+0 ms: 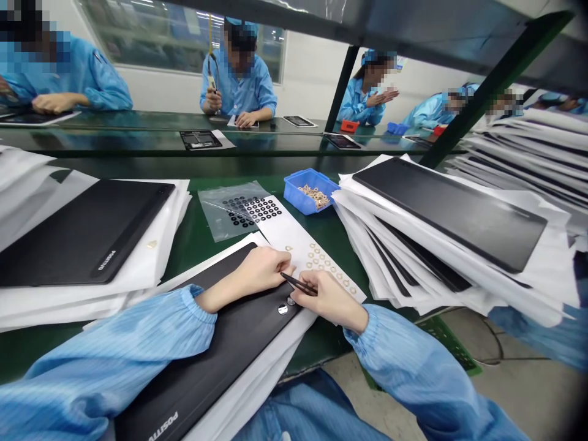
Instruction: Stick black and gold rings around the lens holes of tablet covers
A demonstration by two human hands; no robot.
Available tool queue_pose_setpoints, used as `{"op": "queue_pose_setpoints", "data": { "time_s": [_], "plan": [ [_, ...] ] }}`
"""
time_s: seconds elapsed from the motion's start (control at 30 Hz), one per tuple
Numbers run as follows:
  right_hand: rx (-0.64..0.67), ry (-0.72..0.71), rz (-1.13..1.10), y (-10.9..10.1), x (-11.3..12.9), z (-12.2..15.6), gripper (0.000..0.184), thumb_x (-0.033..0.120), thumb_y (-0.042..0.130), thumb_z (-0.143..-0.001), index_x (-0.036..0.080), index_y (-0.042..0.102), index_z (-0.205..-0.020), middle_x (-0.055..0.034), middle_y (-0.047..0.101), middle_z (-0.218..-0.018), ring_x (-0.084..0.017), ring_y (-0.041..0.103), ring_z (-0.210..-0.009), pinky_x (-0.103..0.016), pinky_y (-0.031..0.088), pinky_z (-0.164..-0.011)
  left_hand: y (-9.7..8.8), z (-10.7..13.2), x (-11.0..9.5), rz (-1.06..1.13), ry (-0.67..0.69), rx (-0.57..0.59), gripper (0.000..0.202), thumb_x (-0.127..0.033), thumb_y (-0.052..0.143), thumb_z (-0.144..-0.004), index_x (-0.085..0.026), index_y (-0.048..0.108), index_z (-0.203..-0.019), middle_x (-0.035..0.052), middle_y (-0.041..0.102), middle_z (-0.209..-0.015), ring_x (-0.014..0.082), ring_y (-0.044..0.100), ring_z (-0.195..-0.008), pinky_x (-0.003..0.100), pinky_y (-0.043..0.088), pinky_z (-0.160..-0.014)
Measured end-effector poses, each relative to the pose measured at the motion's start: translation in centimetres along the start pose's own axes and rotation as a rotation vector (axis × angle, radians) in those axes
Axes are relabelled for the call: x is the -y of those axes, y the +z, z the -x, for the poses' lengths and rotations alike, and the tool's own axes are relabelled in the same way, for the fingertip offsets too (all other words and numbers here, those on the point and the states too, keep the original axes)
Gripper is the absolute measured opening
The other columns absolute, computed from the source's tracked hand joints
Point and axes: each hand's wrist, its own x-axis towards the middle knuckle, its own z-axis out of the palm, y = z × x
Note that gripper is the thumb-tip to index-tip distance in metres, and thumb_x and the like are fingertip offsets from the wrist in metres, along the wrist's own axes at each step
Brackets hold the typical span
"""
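Holding tweezers: your right hand (328,297) has its grip closed around black tweezers (298,284), their tips beside your left hand (261,269).
Left grip: fingers curl over the panel's far end; whether they pinch anything is too small to tell.
Black panel: the dark, lettered panel (234,331) lies slantwise on white paper atop the green desk (188,236), under your left forearm, a shiny disc (282,310) near your right hand.
Panel handling: probably stiff, fairly light and smooth enough to slide on paper; best taken by its long edges, away from the disc, which may scratch.
Gold rings: thin rings (312,246) dot a white strip (291,233) just beyond your hands; likely light and easily bent, best nipped at the rim.
Blue bin: small gold pieces fill the blue bin (303,201) beyond.
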Motion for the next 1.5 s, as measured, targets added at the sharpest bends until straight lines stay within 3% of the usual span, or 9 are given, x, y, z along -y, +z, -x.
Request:
{"op": "queue_pose_setpoints", "data": {
  "time_s": [0.17, 0.27, 0.37, 0.47, 0.57, 0.7, 0.83, 1.5],
  "plan": [
    [0.013, 0.008, -0.033, -0.1, 0.0, -0.1, 0.027, 0.023, 0.061, -0.070, 0.020, 0.038, -0.057, 0.0070, 0.035, -0.051, -0.008, 0.034, -0.049, -0.023, 0.024, -0.048, -0.1, 0.1, 0.1, 0.066, 0.017, -0.013, 0.028, -0.022, 0.051, -0.080, -0.017, 0.043, -0.053, -0.0037, 0.043, -0.048, 0.0093, 0.038, -0.046, 0.022, 0.023, -0.050],
    [0.014, 0.050, -0.218, -0.5, -0.2, 0.2, 0.027, 0.038, 0.066, -0.072, 0.018, 0.051, -0.062, 0.0053, 0.043, -0.049, -0.008, 0.035, -0.046, -0.023, 0.026, -0.044, -0.6, 1.3, 0.2, 0.133, 0.052, -0.013, 0.028, -0.022, 0.049, -0.085, -0.016, 0.047, -0.058, -0.0043, 0.045, -0.052, 0.0086, 0.040, -0.048, 0.021, 0.028, -0.051],
    [-0.141, -0.016, -0.353, -1.0, -0.5, 0.7, 0.048, 0.061, 0.055, -0.080, 0.015, 0.061, -0.064, 0.0003, 0.050, -0.053, -0.010, 0.043, -0.048, -0.025, 0.034, -0.047, -1.4, 3.3, 0.1, 0.221, 0.128, 0.005, 0.020, -0.022, 0.046, -0.091, -0.015, 0.061, -0.081, 0.0009, 0.059, -0.078, 0.0110, 0.054, -0.071, 0.020, 0.041, -0.068],
    [-0.284, -0.139, -0.350, -1.1, -0.8, 1.2, 0.064, 0.068, 0.036, -0.088, 0.016, 0.060, -0.058, -0.0040, 0.055, -0.060, -0.012, 0.049, -0.055, -0.026, 0.042, -0.051, -2.0, 4.9, 0.0, 0.270, 0.191, 0.062, 0.026, -0.020, 0.044, -0.095, -0.020, 0.063, -0.111, 0.0052, 0.057, -0.108, 0.0155, 0.052, -0.098, 0.026, 0.041, -0.089],
    [-0.235, -0.251, -0.382, -0.7, -1.1, 1.8, 0.056, 0.064, 0.038, -0.089, 0.018, 0.058, -0.066, -0.0028, 0.053, -0.063, -0.012, 0.052, -0.051, -0.026, 0.046, -0.046, -2.2, 5.3, -0.1, 0.229, 0.216, 0.140, 0.033, -0.017, 0.043, -0.095, -0.027, 0.062, -0.120, 0.0051, 0.053, -0.112, 0.0174, 0.049, -0.101, 0.029, 0.040, -0.091],
    [-0.119, -0.397, -0.389, -0.3, -1.7, 2.3, 0.027, 0.048, 0.061, -0.085, 0.021, 0.060, -0.088, -0.0051, 0.059, -0.081, -0.017, 0.063, -0.070, -0.031, 0.057, -0.061, -1.9, 5.1, 0.0, 0.186, 0.240, 0.171, 0.035, -0.012, 0.044, -0.091, -0.028, 0.065, -0.114, 0.0054, 0.050, -0.110, 0.0189, 0.046, -0.100, 0.031, 0.039, -0.090],
    [-0.154, -0.467, -0.256, -0.3, -2.2, 2.6, 0.010, 0.031, 0.064, -0.087, 0.024, 0.060, -0.094, -0.0051, 0.063, -0.081, -0.019, 0.063, -0.080, -0.032, 0.055, -0.068, -1.7, 5.2, 0.3, 0.171, 0.269, 0.165, 0.035, -0.009, 0.044, -0.089, -0.025, 0.066, -0.110, 0.0067, 0.049, -0.108, 0.0197, 0.046, -0.097, 0.033, 0.038, -0.086],
    [-0.213, -0.546, -0.174, 0.1, -2.0, 2.0, 0.008, 0.019, 0.067, -0.084, 0.021, 0.062, -0.090, -0.0045, 0.065, -0.080, -0.018, 0.064, -0.076, -0.031, 0.053, -0.067, -1.9, 5.1, 0.1, 0.205, 0.253, 0.173, 0.034, -0.007, 0.044, -0.088, -0.023, 0.067, -0.108, 0.0065, 0.048, -0.107, 0.0198, 0.045, -0.100, 0.033, 0.036, -0.088]
  ]
}}
